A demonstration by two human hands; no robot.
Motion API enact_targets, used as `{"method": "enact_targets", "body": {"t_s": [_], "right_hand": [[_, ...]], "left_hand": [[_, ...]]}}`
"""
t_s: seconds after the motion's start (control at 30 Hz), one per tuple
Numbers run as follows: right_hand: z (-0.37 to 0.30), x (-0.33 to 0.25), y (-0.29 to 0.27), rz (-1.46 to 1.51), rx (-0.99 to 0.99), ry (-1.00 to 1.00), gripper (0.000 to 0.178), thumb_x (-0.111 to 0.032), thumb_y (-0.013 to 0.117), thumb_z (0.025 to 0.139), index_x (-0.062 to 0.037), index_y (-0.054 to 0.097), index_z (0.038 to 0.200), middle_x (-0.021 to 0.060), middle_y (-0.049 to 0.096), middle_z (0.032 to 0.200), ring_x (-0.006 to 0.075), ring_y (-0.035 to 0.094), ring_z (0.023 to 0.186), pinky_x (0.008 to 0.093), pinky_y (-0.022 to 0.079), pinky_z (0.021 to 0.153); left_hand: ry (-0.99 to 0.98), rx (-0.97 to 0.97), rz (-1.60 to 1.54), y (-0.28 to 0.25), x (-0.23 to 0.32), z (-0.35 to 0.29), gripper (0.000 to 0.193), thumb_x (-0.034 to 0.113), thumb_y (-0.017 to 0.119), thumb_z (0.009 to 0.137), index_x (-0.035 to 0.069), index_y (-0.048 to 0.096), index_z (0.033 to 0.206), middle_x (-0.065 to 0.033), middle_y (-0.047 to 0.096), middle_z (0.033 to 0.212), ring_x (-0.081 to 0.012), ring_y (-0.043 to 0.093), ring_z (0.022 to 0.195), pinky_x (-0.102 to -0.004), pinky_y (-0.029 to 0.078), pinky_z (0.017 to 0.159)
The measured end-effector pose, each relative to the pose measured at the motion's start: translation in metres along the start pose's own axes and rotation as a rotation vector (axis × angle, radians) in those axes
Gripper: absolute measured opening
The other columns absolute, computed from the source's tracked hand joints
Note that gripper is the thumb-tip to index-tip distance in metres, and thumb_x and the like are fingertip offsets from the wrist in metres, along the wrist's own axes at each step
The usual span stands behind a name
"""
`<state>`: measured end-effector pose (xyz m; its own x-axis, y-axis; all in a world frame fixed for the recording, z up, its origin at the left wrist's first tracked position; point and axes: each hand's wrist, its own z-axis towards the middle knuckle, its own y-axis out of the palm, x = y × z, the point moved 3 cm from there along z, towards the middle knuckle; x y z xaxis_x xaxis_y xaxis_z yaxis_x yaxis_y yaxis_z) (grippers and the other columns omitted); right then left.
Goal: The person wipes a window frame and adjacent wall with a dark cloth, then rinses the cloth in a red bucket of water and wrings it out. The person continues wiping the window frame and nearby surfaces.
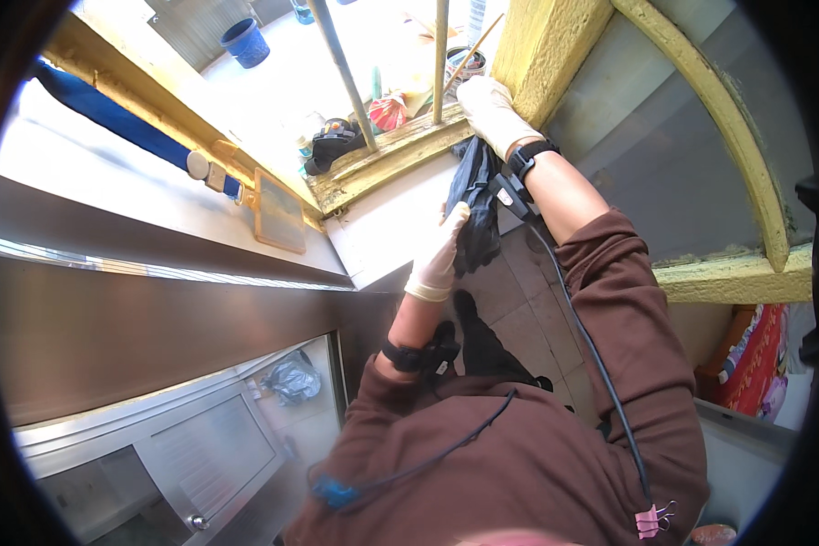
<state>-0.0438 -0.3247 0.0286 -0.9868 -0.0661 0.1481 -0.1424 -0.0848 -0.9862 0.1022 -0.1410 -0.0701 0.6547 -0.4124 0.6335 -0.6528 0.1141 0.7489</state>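
My left hand point(439, 257), in a pale thin glove, is closed on a dark grey plastic bag point(479, 214). The bag hangs crumpled below the yellow window sill point(391, 156). My right hand point(488, 107), gloved the same way, reaches up to the sill between a bar and the thick yellow window post point(551, 55). Right beside its fingers stands a tin point(465, 64) with thin sticks in it. Glare washes out those fingers, so their grip is unclear. The upper end of the bag lies just under this hand.
Upright bars point(343, 73) cross the window opening. On the ledge lie a black strapped item point(335, 143) and a red-and-white fan-shaped thing point(389, 111). A blue bucket point(246, 44) stands beyond. An opened window sash point(701, 146) is at right. A cable point(578, 318) runs along my right arm.
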Motion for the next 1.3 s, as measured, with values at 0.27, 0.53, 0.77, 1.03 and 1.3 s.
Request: {"method": "enact_targets", "body": {"t_s": [0.27,0.53,0.77,1.03,1.3], "right_hand": [[-0.066,-0.032,0.017,-0.12,0.211,-0.12,0.017,-0.003,0.06,0.08,-0.004,0.067,0.095,0.0185,0.064,0.094,0.0319,0.066,0.085,0.0398,0.057,0.072],[-0.059,-0.015,0.015,-0.172,0.458,-0.181,0.009,-0.006,0.061,0.076,-0.0033,0.069,0.081,0.0143,0.064,0.078,0.0284,0.064,0.069,0.0399,0.054,0.06],[-0.03,-0.007,-0.004,-0.219,0.137,-0.322,0.013,-0.011,0.064,0.076,-0.0076,0.077,0.077,0.0151,0.071,0.074,0.0303,0.072,0.071,0.0396,0.055,0.062],[-0.046,-0.004,-0.019,0.052,0.045,-0.214,0.018,-0.004,0.059,0.084,0.0005,0.072,0.095,0.0241,0.071,0.097,0.0389,0.071,0.092,0.0462,0.058,0.078],[-0.055,-0.045,-0.031,0.107,0.231,-0.422,0.011,-0.01,0.059,0.084,-0.0038,0.067,0.087,0.0168,0.069,0.08,0.0318,0.07,0.071,0.0417,0.055,0.063]], "left_hand": [[-0.056,0.074,0.198,-0.029,0.019,-0.016,0.034,0.01,0.055,0.101,0.002,0.05,0.133,-0.0096,0.063,0.12,-0.0175,0.064,0.105,-0.0329,0.054,0.091],[-0.009,0.025,0.218,-0.029,0.03,-0.024,0.043,0.011,0.059,0.099,-0.001,0.046,0.139,-0.0094,0.06,0.126,-0.0161,0.06,0.111,-0.0312,0.05,0.097],[-0.059,0.121,0.211,0.014,0.017,-0.011,0.068,0.013,0.065,0.097,-0.009,0.028,0.15,-0.0108,0.057,0.129,-0.0144,0.056,0.113,-0.0267,0.045,0.1],[-0.03,0.203,0.14,-0.003,0.026,-0.032,0.046,0.013,0.063,0.098,-0.009,0.052,0.136,-0.0079,0.062,0.12,-0.0129,0.057,0.111,-0.028,0.045,0.1],[-0.026,0.148,0.197,-0.031,0.027,-0.034,0.042,0.011,0.064,0.097,-0.009,0.054,0.133,-0.0078,0.063,0.12,-0.0123,0.057,0.109,-0.0277,0.045,0.1]]}}
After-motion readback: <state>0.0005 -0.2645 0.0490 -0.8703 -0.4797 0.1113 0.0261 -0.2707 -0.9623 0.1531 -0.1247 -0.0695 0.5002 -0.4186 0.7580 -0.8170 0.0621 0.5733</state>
